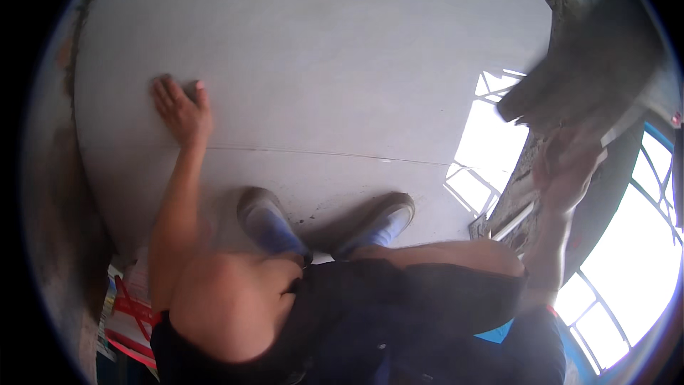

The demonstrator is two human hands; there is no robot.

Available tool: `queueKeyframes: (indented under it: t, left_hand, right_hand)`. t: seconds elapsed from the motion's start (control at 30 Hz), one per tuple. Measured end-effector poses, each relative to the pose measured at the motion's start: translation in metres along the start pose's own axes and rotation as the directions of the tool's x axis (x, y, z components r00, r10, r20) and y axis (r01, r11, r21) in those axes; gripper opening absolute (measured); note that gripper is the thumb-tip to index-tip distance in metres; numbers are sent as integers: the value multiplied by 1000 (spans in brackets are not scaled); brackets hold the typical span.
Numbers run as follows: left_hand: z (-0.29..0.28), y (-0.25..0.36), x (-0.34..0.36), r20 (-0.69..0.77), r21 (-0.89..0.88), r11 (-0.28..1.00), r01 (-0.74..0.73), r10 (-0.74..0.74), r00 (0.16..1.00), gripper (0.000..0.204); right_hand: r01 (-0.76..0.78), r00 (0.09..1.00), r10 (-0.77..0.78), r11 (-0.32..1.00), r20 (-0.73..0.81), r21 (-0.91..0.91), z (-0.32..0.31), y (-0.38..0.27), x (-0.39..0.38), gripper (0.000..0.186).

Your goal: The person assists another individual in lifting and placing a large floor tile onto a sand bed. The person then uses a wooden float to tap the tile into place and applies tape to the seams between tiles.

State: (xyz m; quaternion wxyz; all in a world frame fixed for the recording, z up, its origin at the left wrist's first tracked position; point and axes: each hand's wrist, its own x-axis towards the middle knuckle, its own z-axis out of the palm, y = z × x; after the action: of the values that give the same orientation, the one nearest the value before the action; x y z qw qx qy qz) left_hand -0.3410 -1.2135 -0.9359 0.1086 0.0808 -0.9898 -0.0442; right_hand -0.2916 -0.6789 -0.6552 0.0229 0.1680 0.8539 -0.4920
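My left hand [184, 110] lies flat on a large pale grey floor tile [320, 50], with the fingers together and the thumb apart; nothing is in it. On the right, my right hand [568, 162] is raised and smeared by motion. It grips a flat, dark grey, roughly rectangular thing [584, 64] by its near end. That thing is too blurred to tell its exact kind. A thin joint line runs across the floor between the far tile and a nearer tile [399, 182].
My feet in grey shoes [388, 214] stand on the nearer tile, below my bent knees. A rough, dirty strip [513, 192] with pale bars runs along the right edge. Bright blue-framed windows [620, 278] are at the right; a red-and-white thing [128, 321] sits at the lower left.
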Motion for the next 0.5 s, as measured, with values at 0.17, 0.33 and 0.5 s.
queueKeyframes:
  t: [0.17, 0.33, 0.5]
  left_hand:
    - [8, 51, 28, -96, -129, 985, -114, 102, 990, 74]
    - [14, -1, 5, -98, -28, 990, -137, 134, 986, 66]
    - [23, -6, 14, -94, -5, 988, -154, 153, 984, 66]
  right_hand:
    - [-298, 955, 281, 908, -100, -295, 30, 201, -65, 47]
    - [-664, 706, 670, 739, 230, -114, 76, 74, -5, 49]
    - [-436, 898, 438, 881, 28, 182, -42, -20, -8, 49]
